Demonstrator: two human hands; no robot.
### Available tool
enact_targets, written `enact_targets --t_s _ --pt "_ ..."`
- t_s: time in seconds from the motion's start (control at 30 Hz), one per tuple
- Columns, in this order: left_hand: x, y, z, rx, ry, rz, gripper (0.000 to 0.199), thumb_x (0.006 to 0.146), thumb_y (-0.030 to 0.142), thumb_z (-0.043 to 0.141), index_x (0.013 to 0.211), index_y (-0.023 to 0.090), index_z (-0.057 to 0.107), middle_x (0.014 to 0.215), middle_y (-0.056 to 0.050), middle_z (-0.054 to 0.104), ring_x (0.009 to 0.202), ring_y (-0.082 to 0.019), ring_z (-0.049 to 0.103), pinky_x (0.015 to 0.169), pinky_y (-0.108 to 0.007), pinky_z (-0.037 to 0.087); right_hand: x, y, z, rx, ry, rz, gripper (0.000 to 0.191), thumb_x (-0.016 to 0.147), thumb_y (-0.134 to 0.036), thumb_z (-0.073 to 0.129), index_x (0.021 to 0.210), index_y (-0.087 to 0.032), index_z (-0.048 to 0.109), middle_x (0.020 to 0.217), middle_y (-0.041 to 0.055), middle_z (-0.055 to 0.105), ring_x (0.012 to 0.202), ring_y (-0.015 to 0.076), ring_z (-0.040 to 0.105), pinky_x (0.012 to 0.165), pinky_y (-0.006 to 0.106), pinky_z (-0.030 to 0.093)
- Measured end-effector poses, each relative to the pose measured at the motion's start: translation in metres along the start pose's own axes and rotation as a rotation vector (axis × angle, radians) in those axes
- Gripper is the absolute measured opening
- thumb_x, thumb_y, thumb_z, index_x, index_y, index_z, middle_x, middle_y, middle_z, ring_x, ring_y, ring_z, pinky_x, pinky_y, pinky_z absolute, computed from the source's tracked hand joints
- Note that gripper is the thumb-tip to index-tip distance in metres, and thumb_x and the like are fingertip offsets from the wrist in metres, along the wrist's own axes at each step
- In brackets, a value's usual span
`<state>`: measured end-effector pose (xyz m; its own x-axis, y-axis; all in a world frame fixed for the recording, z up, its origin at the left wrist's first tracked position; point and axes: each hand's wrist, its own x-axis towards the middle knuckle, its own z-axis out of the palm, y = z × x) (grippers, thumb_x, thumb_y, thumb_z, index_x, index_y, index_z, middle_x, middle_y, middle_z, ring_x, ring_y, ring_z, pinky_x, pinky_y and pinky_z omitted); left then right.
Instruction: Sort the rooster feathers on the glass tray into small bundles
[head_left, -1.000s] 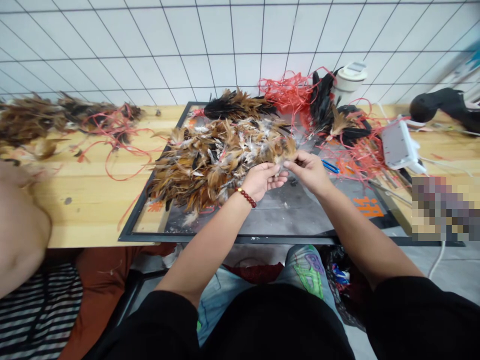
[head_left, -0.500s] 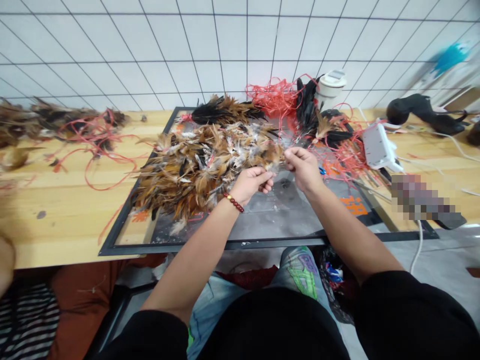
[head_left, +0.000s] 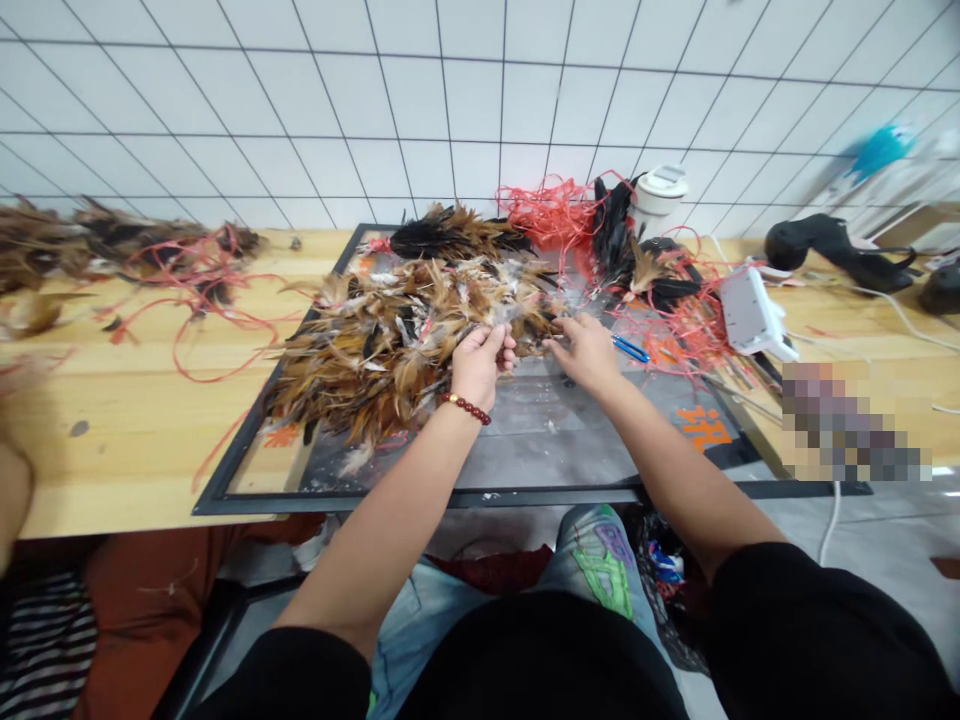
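A broad pile of brown and black feathers [head_left: 360,365] with pale fluffy bases lies on the dark-framed glass panel [head_left: 525,450]. At the pile's right front edge, my left hand [head_left: 480,368], with a beaded bracelet on the wrist, is closed in a pinch on what looks like a feather; greyish fluff shows by its fingertips. My right hand [head_left: 589,352] is over the glass just right of the pile, thumb and forefinger apart, close to some feather tips. Blue tweezers or a similar slim blue tool [head_left: 630,348] lies beside my right hand.
Red plastic string [head_left: 547,210] is heaped at the back, near a black feather bundle [head_left: 613,230] and a white lidded container [head_left: 660,190]. A white box [head_left: 754,310] with cables stands right. More feathers [head_left: 45,245] and string lie left, where another person's arm [head_left: 11,490] shows.
My left hand has drawn back to the left from my right hand. My right hand has loosened its pinch and shifted slightly left, and the blue tool beside it is more exposed.
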<state>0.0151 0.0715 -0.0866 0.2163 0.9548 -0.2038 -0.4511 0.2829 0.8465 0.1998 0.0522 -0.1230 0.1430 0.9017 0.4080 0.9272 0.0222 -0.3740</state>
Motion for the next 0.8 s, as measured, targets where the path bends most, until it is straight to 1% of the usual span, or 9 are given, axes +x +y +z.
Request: enact_targets --t_s 0.1,0.2,0.3,0.37,0.4,0.5,0.6,0.7,0.8 --pt "0.0 0.0 -0.001 -0.005 0.006 -0.001 0.014 0.084 0.021 0.071 0.077 0.013 0.062 0.06 0.004 0.059 0.047 -0.003 0.049 0.046 -0.016 0.037 0.006 0.005 -0.004 0.005 0.036 0.041 0.016 0.086 -0.028 0.059 0.089 -0.02 0.073 0.1 0.0124 0.066 0.098 0.0283 0.057 0.084 0.041 0.043" --pt "0.0 0.001 -0.001 -0.008 0.004 0.006 0.018 0.081 0.023 0.075 0.077 0.013 0.062 0.061 0.004 0.059 0.047 -0.003 0.049 0.046 -0.016 0.037 0.008 0.014 -0.016 0.388 0.123 0.129 0.019 0.084 -0.035 0.058 0.073 -0.02 0.062 0.077 0.0051 0.059 0.075 0.0195 0.054 0.072 0.034 0.042" --pt "0.0 0.001 -0.002 -0.02 -0.003 0.011 0.018 0.082 0.023 0.074 0.076 0.012 0.061 0.061 0.004 0.059 0.047 -0.003 0.05 0.046 -0.016 0.037 0.003 0.025 -0.033 0.793 -0.12 0.195 0.032 0.079 -0.049 0.062 0.066 -0.021 0.053 0.059 -0.0023 0.047 0.056 0.0128 0.041 0.058 0.028 0.034" --pt "0.0 0.001 -0.002 -0.028 0.0 0.009 0.017 0.084 0.022 0.071 0.076 0.012 0.06 0.06 0.004 0.059 0.046 -0.003 0.05 0.046 -0.016 0.037 -0.001 0.032 -0.044 0.752 -0.344 0.177 0.034 0.075 -0.051 0.066 0.063 -0.021 0.054 0.056 -0.0022 0.048 0.054 0.0122 0.041 0.056 0.027 0.033" --pt "0.001 0.001 -0.002 -0.03 0.006 0.007 0.017 0.084 0.022 0.071 0.076 0.012 0.06 0.06 0.004 0.058 0.046 -0.003 0.049 0.045 -0.015 0.036 -0.003 0.036 -0.048 0.626 -0.36 0.172 0.032 0.074 -0.048 0.069 0.063 -0.02 0.057 0.058 -0.0007 0.052 0.056 0.0132 0.044 0.058 0.028 0.034" --pt "0.002 0.001 -0.003 -0.026 0.035 0.004 0.019 0.082 0.024 0.073 0.076 0.013 0.059 0.06 0.005 0.058 0.046 -0.002 0.049 0.045 -0.015 0.036 -0.004 0.046 -0.054 0.17 0.008 0.183 0.014 0.073 -0.033 0.069 0.076 -0.02 0.069 0.078 0.0061 0.065 0.07 0.0196 0.055 0.067 0.033 0.042" --pt "0.003 -0.001 -0.002 -0.014 0.048 0.017 0.023 0.079 0.027 0.076 0.074 0.013 0.058 0.06 0.005 0.058 0.045 -0.003 0.049 0.045 -0.015 0.036 -0.001 0.045 -0.05 0.094 0.324 0.149 0.018 0.078 -0.031 0.063 0.09 -0.02 0.072 0.09 0.009 0.068 0.078 0.0218 0.059 0.075 0.036 0.047" --pt "0.004 -0.003 -0.001 0.006 0.049 0.047 0.025 0.079 0.028 0.076 0.072 0.013 0.058 0.06 0.004 0.058 0.045 -0.003 0.049 0.044 -0.015 0.036 0.005 0.034 -0.041 0.216 0.35 0.055 0.021 0.086 -0.034 0.056 0.091 -0.02 0.072 0.092 0.0086 0.07 0.079 0.0213 0.061 0.079 0.037 0.05" --pt "0.004 -0.006 0.0 0.039 0.04 0.07 0.024 0.08 0.028 0.075 0.071 0.014 0.058 0.058 0.004 0.058 0.044 -0.003 0.048 0.043 -0.016 0.036 0.014 0.018 -0.029 0.195 0.254 -0.03 0.022 0.088 -0.031 0.054 0.094 -0.021 0.073 0.098 0.0099 0.072 0.09 0.0245 0.063 0.087 0.041 0.049"
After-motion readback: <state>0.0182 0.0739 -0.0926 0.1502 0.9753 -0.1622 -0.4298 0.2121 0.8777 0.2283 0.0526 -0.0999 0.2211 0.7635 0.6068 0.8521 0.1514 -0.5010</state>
